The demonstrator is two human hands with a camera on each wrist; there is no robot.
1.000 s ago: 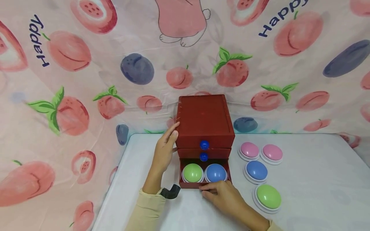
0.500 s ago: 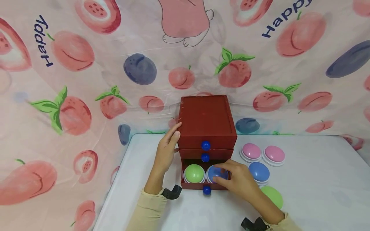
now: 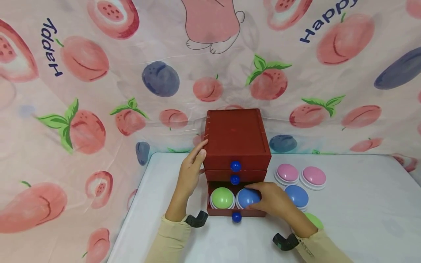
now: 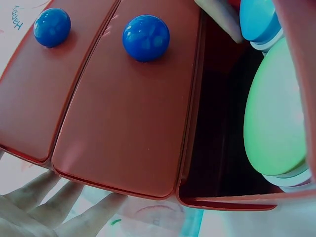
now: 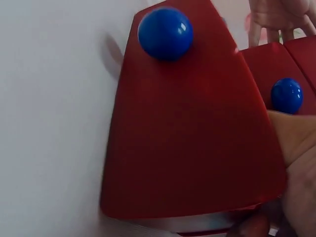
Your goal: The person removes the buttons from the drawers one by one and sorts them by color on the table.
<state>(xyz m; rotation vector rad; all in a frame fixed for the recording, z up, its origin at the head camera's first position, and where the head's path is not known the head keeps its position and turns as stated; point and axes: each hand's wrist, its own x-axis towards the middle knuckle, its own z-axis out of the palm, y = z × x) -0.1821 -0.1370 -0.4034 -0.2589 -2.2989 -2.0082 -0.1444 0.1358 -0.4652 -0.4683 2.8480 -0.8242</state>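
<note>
A dark red drawer cabinet [image 3: 235,135] has its bottom drawer [image 3: 227,212] pulled out, with a green dome button [image 3: 222,197] on the left inside and a blue dome button [image 3: 247,197] on the right, both on white bases. My right hand [image 3: 277,199] reaches over the drawer's right side and grips the blue button between thumb and fingers. Against the cabinet's left side, my left hand [image 3: 190,173] rests with extended fingers, which show below the cabinet in the left wrist view. In the right wrist view the drawer front [image 5: 192,133] hides most of my right hand.
On the white table [image 3: 361,212], right of the cabinet, stand two pink dome buttons [image 3: 287,172], another blue one [image 3: 297,195] and another green one [image 3: 314,220], partly behind my right forearm. The two upper drawers are closed, each with a blue knob [image 3: 235,166]. A fruit-print cloth hangs behind.
My right hand has left the bottom drawer's front, uncovering its knob, moved up and right, and taken hold of the blue button inside. My left hand stays against the cabinet.
</note>
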